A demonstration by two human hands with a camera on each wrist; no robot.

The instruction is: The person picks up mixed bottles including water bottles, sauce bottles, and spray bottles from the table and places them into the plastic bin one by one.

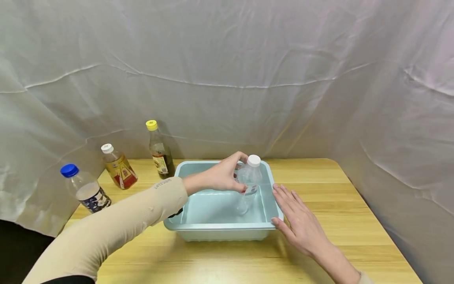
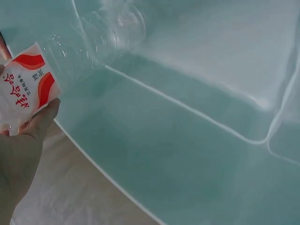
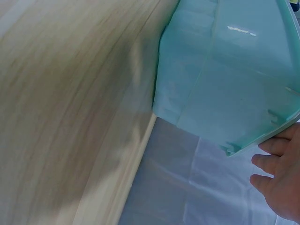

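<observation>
My left hand (image 1: 224, 174) grips a clear plastic water bottle (image 1: 253, 174) with a white cap, fingers and thumb around its side. The bottle stands nearly upright, its lower part inside a pale blue-green plastic basin (image 1: 213, 208), at the basin's right side. In the left wrist view, the red-and-white label (image 2: 35, 79) shows between thumb and fingers, and the bottle's base overlaps the basin's floor. My right hand (image 1: 300, 224) lies along the basin's right rim with fingers extended. In the right wrist view, its fingertips (image 3: 274, 146) are right at the rim's edge.
Left of the basin stand a dark sauce bottle (image 1: 161, 157) with a yellow cap, an amber-coloured bottle (image 1: 120, 169) with a white cap, and a blue-capped bottle (image 1: 88, 191). The basin rests on a wooden table (image 1: 340, 205). A grey cloth (image 1: 227, 79) hangs behind.
</observation>
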